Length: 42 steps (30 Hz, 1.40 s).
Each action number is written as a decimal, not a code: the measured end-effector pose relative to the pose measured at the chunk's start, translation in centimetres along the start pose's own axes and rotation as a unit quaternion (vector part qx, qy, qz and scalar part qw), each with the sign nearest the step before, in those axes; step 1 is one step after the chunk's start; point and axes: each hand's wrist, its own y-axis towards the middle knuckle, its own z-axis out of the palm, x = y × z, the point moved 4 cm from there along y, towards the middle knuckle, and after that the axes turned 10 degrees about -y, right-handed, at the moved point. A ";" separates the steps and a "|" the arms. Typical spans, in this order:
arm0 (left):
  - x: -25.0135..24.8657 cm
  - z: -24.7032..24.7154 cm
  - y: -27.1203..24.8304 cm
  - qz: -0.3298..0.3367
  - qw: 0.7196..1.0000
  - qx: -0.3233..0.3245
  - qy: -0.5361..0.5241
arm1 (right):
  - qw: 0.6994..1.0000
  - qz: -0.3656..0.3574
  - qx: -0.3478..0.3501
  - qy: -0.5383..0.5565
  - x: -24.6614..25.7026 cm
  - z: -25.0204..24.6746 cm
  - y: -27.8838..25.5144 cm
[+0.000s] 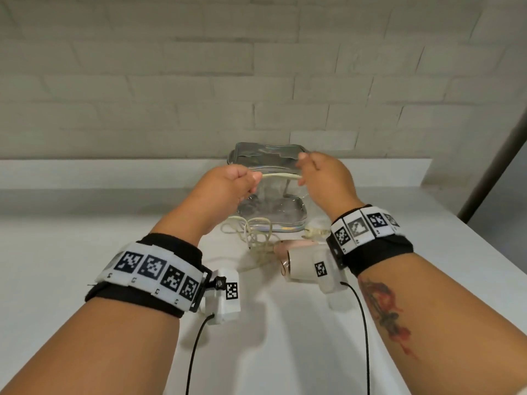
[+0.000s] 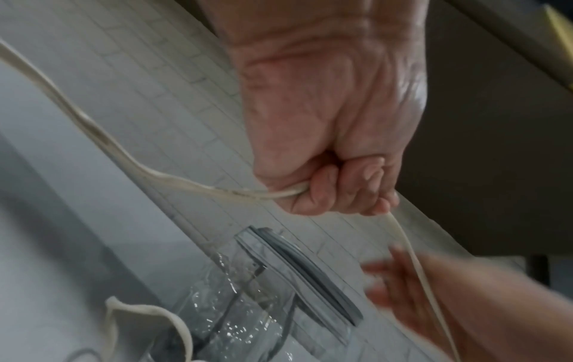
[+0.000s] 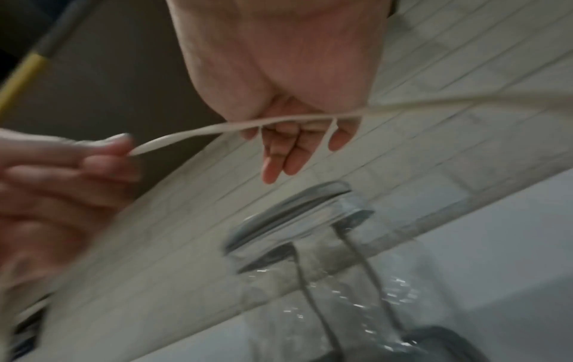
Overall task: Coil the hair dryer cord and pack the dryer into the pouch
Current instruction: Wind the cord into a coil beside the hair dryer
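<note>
I hold a stretch of cream cord [image 1: 281, 176] taut between both raised hands, above the table. My left hand [image 1: 251, 182] grips it in a fist [image 2: 334, 191]. My right hand [image 1: 302, 173] has its curled fingers [image 3: 288, 147] round the cord [image 3: 279, 121]. The rest of the cord lies in a loose tangle [image 1: 255, 236] on the table, with the plug [image 1: 316, 230] to the right. The pink and white hair dryer [image 1: 286, 248] lies near it, partly hidden by my right wrist camera. Behind my hands stands the clear pouch [image 1: 271, 206] with silver trim.
The white table [image 1: 85, 238] runs back to a raised ledge [image 1: 114, 172] under a pale brick wall [image 1: 256, 67]. A dark post [image 1: 490, 166] leans at the far right. Black cables [image 1: 194, 352] hang from my wrist cameras.
</note>
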 end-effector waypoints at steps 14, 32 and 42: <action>-1.7 0.3 -1.2 0.026 0.997 0.060 0.030 | 0.992 -0.011 -0.090 0.088 3.8 -1.2 -0.4; -2.8 0.6 -1.8 0.046 0.976 0.018 0.210 | 0.989 -0.143 0.013 0.035 6.8 0.8 -3.8; -1.3 -2.3 -3.1 0.000 0.999 0.036 -0.032 | 0.982 0.030 -0.062 0.177 3.0 -0.7 -1.5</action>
